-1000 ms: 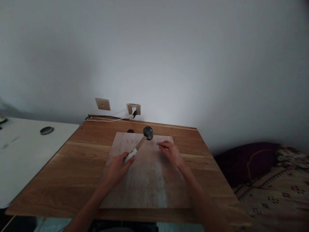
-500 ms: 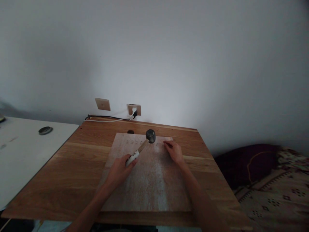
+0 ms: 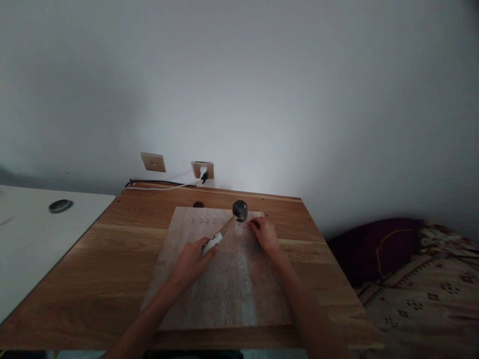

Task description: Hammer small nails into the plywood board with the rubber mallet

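My left hand [image 3: 192, 262] grips the pale end of a wooden-handled hammer [image 3: 227, 226]. Its dark head hovers over the far edge of a pale wooden board [image 3: 224, 284] lying on a brown wooden table [image 3: 112, 249]. My right hand [image 3: 264, 233] rests on the board just right of the hammer head, fingers pinched together near the surface; what they hold is too small to see. A row of small marks or nails [image 3: 207, 220] runs along the board's far edge, left of the hammer head.
A round hole [image 3: 198, 204] sits in the table behind the board. Two wall sockets [image 3: 202, 170] hold plugs, with cables trailing left. A white table [image 3: 33, 234] with a dark round lid [image 3: 60, 205] stands left. Patterned bedding [image 3: 422, 299] lies right.
The hammer head has shifted right along the board's far edge toward my right hand. My right hand has moved slightly farther back. The view has drifted a little.
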`<state>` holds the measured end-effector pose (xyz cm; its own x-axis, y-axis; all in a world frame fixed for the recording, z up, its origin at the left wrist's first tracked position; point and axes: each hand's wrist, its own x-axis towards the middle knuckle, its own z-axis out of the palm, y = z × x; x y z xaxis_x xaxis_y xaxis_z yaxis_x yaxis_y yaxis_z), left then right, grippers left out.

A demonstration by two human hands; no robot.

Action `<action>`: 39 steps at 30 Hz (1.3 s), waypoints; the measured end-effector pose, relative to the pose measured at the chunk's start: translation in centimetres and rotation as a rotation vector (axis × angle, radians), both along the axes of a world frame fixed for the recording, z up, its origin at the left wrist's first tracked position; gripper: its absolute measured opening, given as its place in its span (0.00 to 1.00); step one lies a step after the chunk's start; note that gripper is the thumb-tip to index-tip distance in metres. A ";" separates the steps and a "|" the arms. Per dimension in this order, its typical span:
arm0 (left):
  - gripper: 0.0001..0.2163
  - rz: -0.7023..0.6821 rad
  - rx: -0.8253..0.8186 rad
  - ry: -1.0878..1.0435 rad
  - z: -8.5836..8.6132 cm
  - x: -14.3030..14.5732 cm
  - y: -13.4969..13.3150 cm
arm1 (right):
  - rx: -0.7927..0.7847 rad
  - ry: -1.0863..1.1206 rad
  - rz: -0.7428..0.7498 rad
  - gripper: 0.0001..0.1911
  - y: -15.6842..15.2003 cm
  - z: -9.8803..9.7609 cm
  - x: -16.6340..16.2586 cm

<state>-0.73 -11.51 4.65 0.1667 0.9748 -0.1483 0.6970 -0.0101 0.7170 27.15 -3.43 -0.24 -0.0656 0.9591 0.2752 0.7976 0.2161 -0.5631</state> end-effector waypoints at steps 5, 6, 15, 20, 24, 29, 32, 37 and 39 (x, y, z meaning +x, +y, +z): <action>0.17 -0.080 0.053 0.020 0.1 1.9 1.0 | -0.003 0.086 -0.062 0.14 -1.2 0.2 1.2; 0.16 -0.094 0.052 0.053 0.1 2.3 1.1 | 0.000 0.115 -0.075 0.16 -1.8 0.2 1.8; 0.17 -0.130 0.045 0.165 0.1 3.3 0.7 | -0.013 0.290 -0.178 0.14 -9.0 0.3 4.4; 0.15 -0.116 0.105 0.264 1.2 2.6 -1.0 | 0.019 0.381 -0.204 0.14 -13.0 0.2 3.5; 0.16 -0.123 0.152 0.395 0.7 2.2 -3.5 | 0.073 0.378 -0.261 0.14 -16.6 -0.5 2.5; 0.14 -0.168 0.247 0.476 -0.7 2.5 -5.6 | 0.173 0.176 -0.233 0.13 -20.3 -0.8 0.3; 0.15 -0.176 0.332 0.453 -1.3 1.0 -6.1 | 0.209 0.000 -0.171 0.13 -21.7 -0.7 -0.8; 0.20 0.055 0.433 0.571 -3.2 -7.1 -7.2 | 0.213 -0.226 -0.219 0.14 -23.0 -2.0 -1.6; 0.20 0.038 0.407 0.623 -4.3 -10.4 -8.0 | 0.227 -0.260 -0.249 0.15 -23.4 -2.7 -2.0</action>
<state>-11.13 -19.47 0.40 0.1352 0.9762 0.1695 0.9782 -0.1587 0.1338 25.18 -26.85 -2.95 0.0654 0.8713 0.4864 0.9504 0.0942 -0.2965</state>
